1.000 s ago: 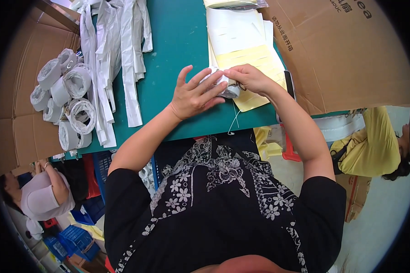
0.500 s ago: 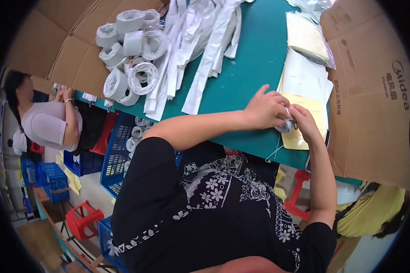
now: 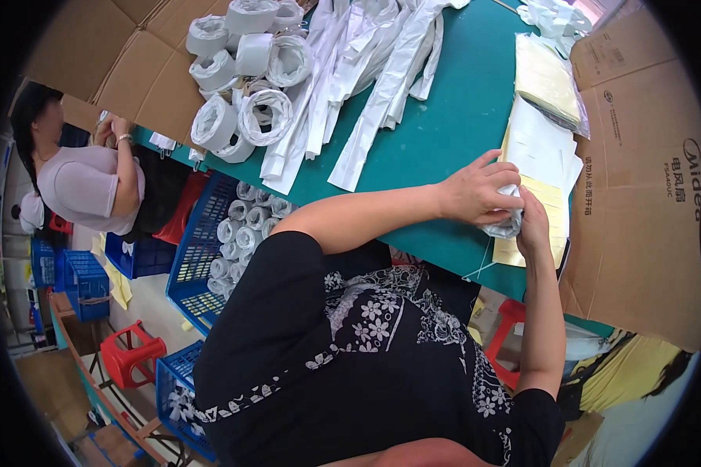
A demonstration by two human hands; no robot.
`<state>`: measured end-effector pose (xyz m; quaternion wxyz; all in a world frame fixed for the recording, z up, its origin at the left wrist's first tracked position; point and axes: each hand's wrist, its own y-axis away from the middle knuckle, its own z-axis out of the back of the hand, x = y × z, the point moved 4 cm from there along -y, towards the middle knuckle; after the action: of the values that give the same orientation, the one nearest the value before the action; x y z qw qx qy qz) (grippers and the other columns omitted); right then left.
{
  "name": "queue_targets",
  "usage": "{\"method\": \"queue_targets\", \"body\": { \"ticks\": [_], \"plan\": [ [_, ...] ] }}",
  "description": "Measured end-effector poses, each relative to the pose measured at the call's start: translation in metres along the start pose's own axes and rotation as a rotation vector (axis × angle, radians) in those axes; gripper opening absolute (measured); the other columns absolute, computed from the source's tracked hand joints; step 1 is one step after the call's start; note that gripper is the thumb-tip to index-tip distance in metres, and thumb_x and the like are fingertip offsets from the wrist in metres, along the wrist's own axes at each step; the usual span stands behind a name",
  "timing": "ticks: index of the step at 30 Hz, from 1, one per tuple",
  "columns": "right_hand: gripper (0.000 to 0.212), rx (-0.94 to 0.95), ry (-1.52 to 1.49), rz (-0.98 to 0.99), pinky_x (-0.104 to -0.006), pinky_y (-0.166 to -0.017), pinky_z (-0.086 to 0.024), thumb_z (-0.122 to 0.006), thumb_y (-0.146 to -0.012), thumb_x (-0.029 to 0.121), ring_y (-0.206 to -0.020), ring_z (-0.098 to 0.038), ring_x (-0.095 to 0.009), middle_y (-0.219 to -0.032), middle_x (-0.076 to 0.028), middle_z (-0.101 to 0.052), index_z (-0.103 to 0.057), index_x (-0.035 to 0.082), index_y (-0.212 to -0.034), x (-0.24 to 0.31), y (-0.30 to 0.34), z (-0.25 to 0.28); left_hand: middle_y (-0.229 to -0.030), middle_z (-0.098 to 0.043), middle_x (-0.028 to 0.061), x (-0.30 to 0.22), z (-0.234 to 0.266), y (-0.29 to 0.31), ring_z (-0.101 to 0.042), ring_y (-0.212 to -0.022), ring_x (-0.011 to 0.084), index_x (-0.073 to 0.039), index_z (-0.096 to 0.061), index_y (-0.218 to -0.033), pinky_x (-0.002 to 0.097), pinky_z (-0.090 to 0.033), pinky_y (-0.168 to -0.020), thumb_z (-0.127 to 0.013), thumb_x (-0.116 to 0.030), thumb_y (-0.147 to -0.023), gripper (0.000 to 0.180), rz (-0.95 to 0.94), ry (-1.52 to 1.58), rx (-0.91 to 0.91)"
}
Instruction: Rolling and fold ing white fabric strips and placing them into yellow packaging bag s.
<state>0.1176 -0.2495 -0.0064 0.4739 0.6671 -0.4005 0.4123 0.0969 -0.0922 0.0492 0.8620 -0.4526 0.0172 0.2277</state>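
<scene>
Between my two hands, over the right part of the green table (image 3: 452,124), is a small roll of white plastic strip (image 3: 509,224). My left hand (image 3: 481,189) grips it from the left and above, fingers curled over it. My right hand (image 3: 534,223) closes on its right side, its fingertips partly hidden. Under the hands lie yellow paper sheets (image 3: 554,204). A thin white string (image 3: 483,265) hangs by the table's near edge. Long flat white plastic strips (image 3: 378,105) lie to the left, beside a stack of finished-looking white rolls (image 3: 266,117).
Cardboard walls (image 3: 631,179) stand right and left. White sheets (image 3: 539,144) and a bagged yellow stack (image 3: 549,82) lie at the right. Below the table's left edge, a blue crate (image 3: 185,268) holds more rolls. Red stools (image 3: 131,354) stand nearby; another person (image 3: 86,183) sits at far left.
The roll has turned in my hands, and its white side now shows more. My right hand has wrapped closer round it. The whole view has shifted slightly.
</scene>
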Motion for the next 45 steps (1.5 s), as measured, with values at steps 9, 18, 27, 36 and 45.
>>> {"method": "queue_targets", "body": {
  "ticks": [9,18,27,36,45],
  "plan": [
    [0.035,0.137,0.379,0.479,-0.0279,-0.097,-0.033,-0.046,-0.092,0.018,-0.109,-0.047,-0.016,-0.118,-0.006,-0.054,-0.049,0.002,-0.124,0.055,0.021,-0.117,-0.106,-0.057,0.0138,0.006,0.157,0.052,-0.055,-0.097,0.0328,-0.013,-0.056,-0.116,0.0396,-0.047,-0.079,-0.059,-0.006,-0.073,0.043,0.229,-0.431,0.045],
    [0.023,0.146,0.474,0.241,-0.0241,-0.072,-0.044,-0.055,-0.088,0.021,-0.081,-0.054,-0.01,-0.09,-0.003,-0.061,-0.061,0.004,-0.103,-0.007,0.013,-0.103,-0.101,-0.061,0.0163,0.125,0.418,0.214,-0.059,-0.093,0.0242,0.001,-0.055,-0.107,0.0323,-0.045,-0.081,-0.062,-0.03,-0.082,0.04,1.251,-0.858,-0.239],
    [0.031,-0.09,0.963,0.525,-0.0389,-0.069,-0.048,-0.055,-0.082,0.035,-0.078,-0.062,-0.03,-0.085,-0.012,-0.065,-0.067,0.007,-0.089,0.047,-0.14,-0.127,-0.086,-0.063,0.0093,0.157,0.399,0.223,-0.057,-0.078,0.0146,0.002,-0.061,-0.097,0.0272,-0.045,-0.07,-0.061,-0.035,-0.083,0.04,1.246,-0.444,-0.45],
    [0.049,-0.21,1.375,0.28,-0.0392,-0.072,-0.049,-0.055,-0.074,0.052,-0.089,-0.062,-0.028,-0.086,-0.011,-0.067,-0.069,0.006,-0.08,0.045,-0.225,-0.196,-0.083,-0.059,0.0012,0.067,0.289,0.111,-0.053,-0.076,0.0078,-0.002,-0.059,-0.101,0.0191,-0.044,-0.067,-0.052,-0.016,-0.092,0.018,0.72,-0.418,-0.589],
    [0.048,0.258,0.823,-0.167,-0.0229,-0.054,-0.048,-0.058,-0.082,0.049,-0.057,-0.059,-0.012,-0.069,-0.005,-0.064,-0.065,0.002,-0.077,0.019,-0.151,-0.177,-0.088,-0.057,0.0208,0.112,0.112,0.113,-0.059,-0.073,0.0397,0.004,-0.052,-0.096,0.0459,-0.048,-0.067,-0.055,-0.008,-0.076,0.024,1.072,-0.505,0.245]
  ]
}}
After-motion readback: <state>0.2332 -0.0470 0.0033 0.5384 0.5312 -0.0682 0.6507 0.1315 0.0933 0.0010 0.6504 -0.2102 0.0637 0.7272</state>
